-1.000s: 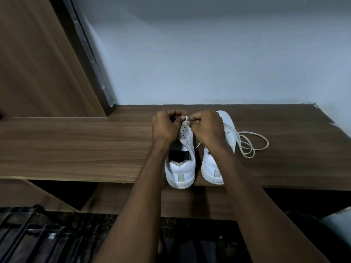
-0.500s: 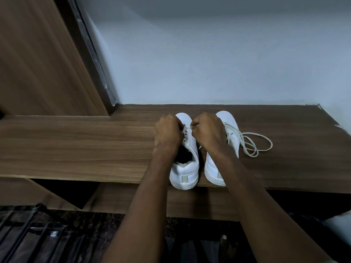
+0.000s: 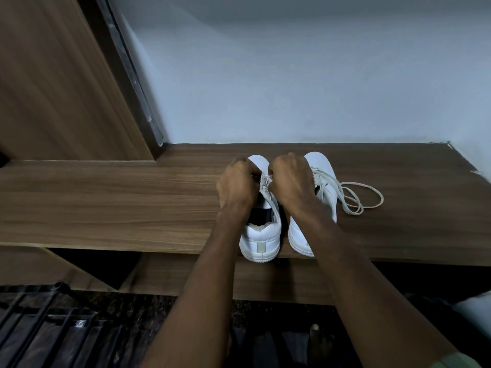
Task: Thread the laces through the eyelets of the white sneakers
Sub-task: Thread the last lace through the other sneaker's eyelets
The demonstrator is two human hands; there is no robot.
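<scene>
Two white sneakers stand side by side on a wooden shelf, heels toward me at its front edge. The left sneaker has my left hand and my right hand curled over its lacing area, fingers pinching at the eyelet flaps and the lace there. The exact grip is hidden under my knuckles. The right sneaker is laced, and its loose lace ends loop onto the shelf to the right.
A pale wall rises behind the shelf. A wooden panel with a dark metal strip stands at the left. Below the shelf front are a lower wooden board and dark bars on the floor.
Both hands stayed on the left sneaker's lacing area and shifted slightly toward its toe. The view drifted a little, and the sneakers kept their place on the shelf.
</scene>
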